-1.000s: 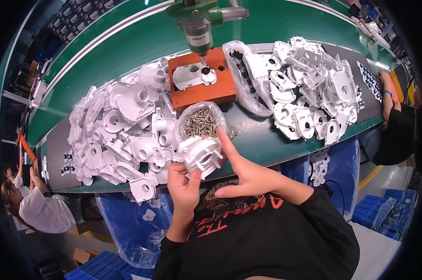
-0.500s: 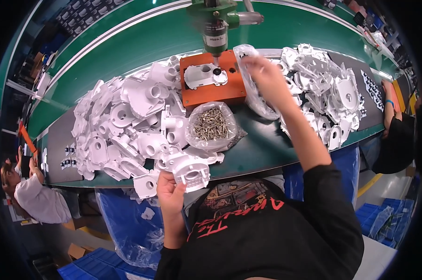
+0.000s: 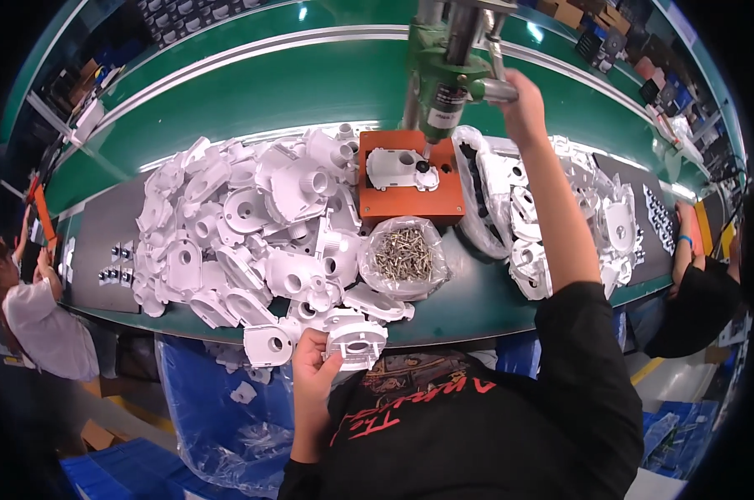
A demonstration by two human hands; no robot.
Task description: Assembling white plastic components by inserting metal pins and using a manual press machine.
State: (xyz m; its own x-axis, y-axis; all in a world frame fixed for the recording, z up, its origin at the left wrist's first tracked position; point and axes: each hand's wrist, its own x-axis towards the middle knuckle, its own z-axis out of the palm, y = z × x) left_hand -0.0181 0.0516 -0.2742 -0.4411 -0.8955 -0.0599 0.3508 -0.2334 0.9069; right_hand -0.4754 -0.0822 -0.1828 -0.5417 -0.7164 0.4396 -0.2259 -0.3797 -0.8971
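Near the table's front edge, my left hand (image 3: 312,367) is closed on a white plastic housing (image 3: 358,343) with a round opening. My right hand (image 3: 524,108) reaches up and is wrapped round the silver lever handle (image 3: 495,90) of a green drill press (image 3: 445,87). Under the press, an orange fixture block (image 3: 410,200) holds another white plastic housing (image 3: 389,169). The press's tip (image 3: 428,150) is just above or touching a small black round piece (image 3: 423,167) on that housing; I cannot tell which.
An open plastic bag of screws (image 3: 404,254) stands in front of the fixture. White plastic parts are heaped on the left (image 3: 243,208) and right (image 3: 527,225). A clear bag (image 3: 483,196) lies beside the fixture. Blue lined bins (image 3: 218,408) stand below. People work at both sides.
My right hand has moved up from beside the fixture and taken hold of the press's lever. My left hand keeps the white housing. The whole view has shifted.
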